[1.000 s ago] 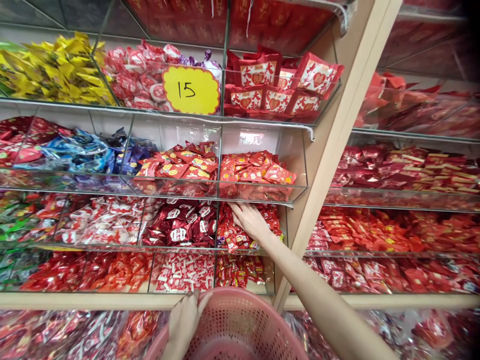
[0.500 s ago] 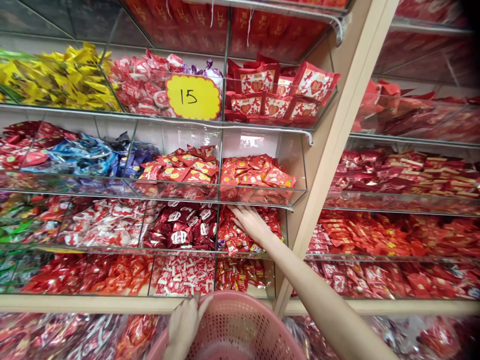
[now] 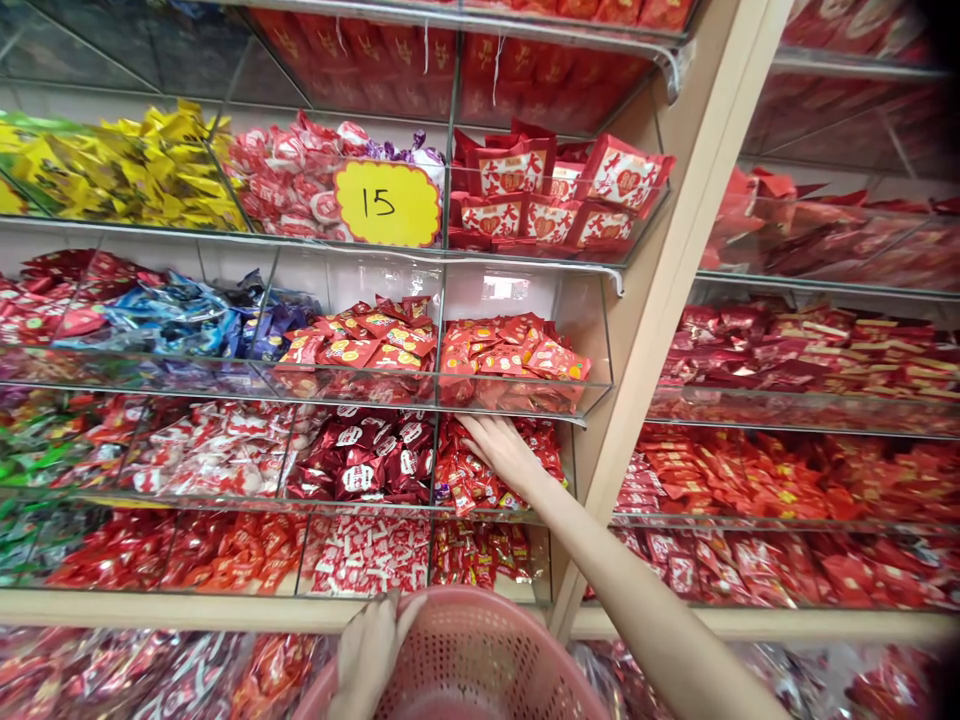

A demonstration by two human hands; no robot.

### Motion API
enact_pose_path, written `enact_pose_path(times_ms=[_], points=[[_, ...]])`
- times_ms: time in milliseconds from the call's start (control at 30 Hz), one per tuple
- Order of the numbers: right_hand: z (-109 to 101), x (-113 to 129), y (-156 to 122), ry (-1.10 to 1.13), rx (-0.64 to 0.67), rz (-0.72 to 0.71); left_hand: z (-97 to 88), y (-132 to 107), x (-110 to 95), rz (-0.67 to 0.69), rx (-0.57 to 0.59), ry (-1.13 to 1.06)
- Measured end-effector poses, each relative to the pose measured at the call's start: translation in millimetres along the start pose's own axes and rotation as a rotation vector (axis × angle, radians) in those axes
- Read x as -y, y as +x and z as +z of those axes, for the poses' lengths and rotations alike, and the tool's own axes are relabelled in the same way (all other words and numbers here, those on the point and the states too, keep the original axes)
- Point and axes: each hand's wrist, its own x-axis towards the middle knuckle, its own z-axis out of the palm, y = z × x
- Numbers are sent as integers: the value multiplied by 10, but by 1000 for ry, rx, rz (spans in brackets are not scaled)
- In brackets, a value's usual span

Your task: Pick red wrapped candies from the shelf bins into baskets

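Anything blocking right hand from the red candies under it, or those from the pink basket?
Nothing visible between the right hand and the red candies; it lies over them. Between them and the pink basket, the shelf's front edge runs across, below the hand.

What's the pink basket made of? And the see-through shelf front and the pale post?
The pink basket looks like slightly shiny plastic: its wall is all one colour, with rows of neat holes. The see-through shelf front is clear and glossy, so glass or clear plastic; I can't tell which. The pale post looks like smooth wood or wood-look board, from its tan colour.
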Motion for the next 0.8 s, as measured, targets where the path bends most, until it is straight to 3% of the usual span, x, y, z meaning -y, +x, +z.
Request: enact_pose_path(times_ms=[533,667,800], points=[[-38,6,-34,-21,-51,-27,-8,46,-40,16,1,27],[-40,-1,-41,-15,-49,-29,-58,80,-173,39,47,18],[-28,-6,-50,-2,-50,-30,-84,140,-430,120,41,-4]])
